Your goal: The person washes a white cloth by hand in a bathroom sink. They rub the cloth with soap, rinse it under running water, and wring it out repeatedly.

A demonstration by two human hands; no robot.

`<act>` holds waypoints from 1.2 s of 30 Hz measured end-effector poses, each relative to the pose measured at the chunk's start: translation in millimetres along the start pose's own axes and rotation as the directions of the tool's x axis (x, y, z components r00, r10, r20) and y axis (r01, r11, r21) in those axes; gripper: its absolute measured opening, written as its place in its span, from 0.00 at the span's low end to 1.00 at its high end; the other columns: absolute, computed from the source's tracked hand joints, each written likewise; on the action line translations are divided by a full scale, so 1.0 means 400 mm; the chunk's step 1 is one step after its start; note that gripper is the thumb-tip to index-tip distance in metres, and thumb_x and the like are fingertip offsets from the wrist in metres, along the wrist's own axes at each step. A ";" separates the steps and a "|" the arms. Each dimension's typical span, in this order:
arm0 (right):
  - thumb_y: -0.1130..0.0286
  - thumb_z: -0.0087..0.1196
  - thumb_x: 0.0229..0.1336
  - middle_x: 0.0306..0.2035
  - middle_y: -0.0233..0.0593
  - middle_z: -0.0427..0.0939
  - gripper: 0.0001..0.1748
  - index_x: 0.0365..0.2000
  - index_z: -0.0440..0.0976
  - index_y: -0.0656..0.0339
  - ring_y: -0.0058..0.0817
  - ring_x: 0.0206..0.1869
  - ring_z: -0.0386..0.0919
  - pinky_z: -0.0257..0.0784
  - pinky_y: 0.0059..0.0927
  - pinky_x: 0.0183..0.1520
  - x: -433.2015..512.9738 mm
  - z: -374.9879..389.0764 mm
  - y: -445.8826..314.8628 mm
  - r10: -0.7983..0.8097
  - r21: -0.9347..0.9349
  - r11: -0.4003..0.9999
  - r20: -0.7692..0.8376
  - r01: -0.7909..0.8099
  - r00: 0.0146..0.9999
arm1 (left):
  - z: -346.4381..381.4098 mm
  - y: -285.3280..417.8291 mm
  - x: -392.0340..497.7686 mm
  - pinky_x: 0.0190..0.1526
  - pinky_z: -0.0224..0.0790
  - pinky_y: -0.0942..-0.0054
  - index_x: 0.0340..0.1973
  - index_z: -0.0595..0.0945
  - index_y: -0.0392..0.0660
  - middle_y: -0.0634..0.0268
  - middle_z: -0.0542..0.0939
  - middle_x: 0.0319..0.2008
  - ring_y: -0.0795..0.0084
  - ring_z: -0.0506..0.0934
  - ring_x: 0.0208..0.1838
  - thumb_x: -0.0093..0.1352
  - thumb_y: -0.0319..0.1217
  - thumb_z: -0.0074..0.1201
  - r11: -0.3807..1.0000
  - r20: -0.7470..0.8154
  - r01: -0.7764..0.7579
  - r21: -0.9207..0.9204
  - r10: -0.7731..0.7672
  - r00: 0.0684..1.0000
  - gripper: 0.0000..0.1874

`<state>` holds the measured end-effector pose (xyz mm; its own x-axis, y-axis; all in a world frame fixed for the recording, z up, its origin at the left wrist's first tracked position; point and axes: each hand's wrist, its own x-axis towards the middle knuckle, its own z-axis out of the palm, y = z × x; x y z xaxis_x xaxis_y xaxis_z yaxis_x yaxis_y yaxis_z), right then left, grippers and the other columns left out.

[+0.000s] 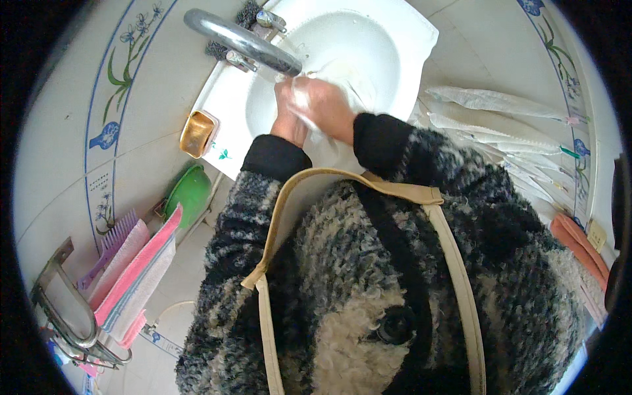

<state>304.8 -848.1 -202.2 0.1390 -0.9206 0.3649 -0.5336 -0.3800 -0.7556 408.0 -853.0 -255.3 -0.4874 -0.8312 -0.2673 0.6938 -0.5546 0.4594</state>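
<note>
Both of my hands are close together over the white ceramic washbasin, just below the spout of the chrome faucet. My left hand is closed around part of a wet white cloth. My right hand grips the same cloth beside it, and the fingers of the two hands partly overlap. Some of the cloth hangs into the bowl and more lies below my wrists. Two tap handles flank the base of the faucet. The fingertips are blurred and partly hidden.
A gold-coloured soap dish sits on the basin's left corner, with a green plastic bowl below it. Striped towels and a purple comb hang at lower left by a metal rack. White cloths hang at right.
</note>
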 end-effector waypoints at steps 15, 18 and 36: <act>0.60 0.48 0.55 0.34 0.51 0.78 0.15 0.37 0.75 0.60 0.45 0.40 0.78 0.71 0.42 0.48 0.082 0.004 -0.017 0.354 -0.160 0.935 0.367 -0.317 0.860 | -0.002 0.009 -0.041 0.50 0.72 0.68 0.58 0.66 0.42 0.58 0.73 0.51 0.62 0.75 0.49 0.73 0.36 0.36 0.984 -0.269 -0.147 -0.105 0.114 0.956 0.20; 0.57 0.50 0.56 0.28 0.54 0.77 0.16 0.32 0.74 0.61 0.45 0.36 0.77 0.71 0.40 0.41 0.041 0.035 -0.059 0.049 -0.108 0.994 0.236 -0.023 0.971 | -0.001 0.006 -0.044 0.49 0.71 0.65 0.54 0.69 0.42 0.57 0.74 0.47 0.61 0.75 0.47 0.73 0.38 0.37 0.979 -0.408 -0.124 -0.160 0.049 0.912 0.19; 0.58 0.49 0.55 0.33 0.58 0.77 0.17 0.37 0.75 0.60 0.50 0.40 0.76 0.70 0.47 0.43 0.049 0.038 -0.016 0.435 -0.197 0.900 0.328 -0.390 0.839 | -0.001 0.032 -0.023 0.50 0.70 0.64 0.50 0.72 0.42 0.56 0.76 0.46 0.62 0.75 0.48 0.73 0.39 0.32 0.984 -0.428 -0.120 0.132 0.166 0.888 0.19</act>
<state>323.6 -865.2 -198.7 0.1580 -0.9667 -0.2011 -0.6984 0.0346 -0.7149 421.8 -852.5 -247.3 -0.0911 -0.8469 -0.5239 0.6713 -0.4408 0.5958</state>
